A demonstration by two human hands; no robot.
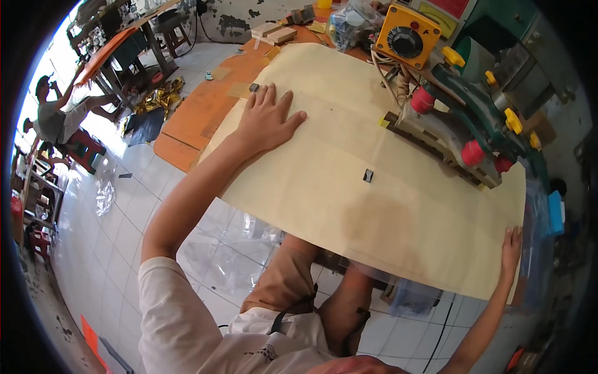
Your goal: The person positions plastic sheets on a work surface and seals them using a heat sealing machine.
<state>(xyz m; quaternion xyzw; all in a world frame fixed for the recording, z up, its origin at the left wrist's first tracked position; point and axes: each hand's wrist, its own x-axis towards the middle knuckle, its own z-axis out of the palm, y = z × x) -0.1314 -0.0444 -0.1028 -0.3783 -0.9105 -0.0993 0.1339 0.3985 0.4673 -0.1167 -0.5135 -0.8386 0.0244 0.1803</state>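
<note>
A large cream-coloured sheet (324, 162) covers most of the orange table and hangs past its near edge. My left hand (268, 119) lies flat on the sheet's left part, fingers spread, beside a small dark piece (254, 88) near the edge. At the right edge of the sheet rests my right hand (511, 249), its fingers stretched out along the border. Another small black and grey piece (368, 176) sits near the sheet's middle. A sealing-type machine (436, 146) with red and yellow knobs stands over the sheet's far right part.
An orange control box with a dial (408, 36) stands behind the machine. Wooden blocks (274, 33) and a plastic bag (355, 26) lie at the back. Bare orange table (180, 134) shows at left. A seated person (59, 118) works at another table far left.
</note>
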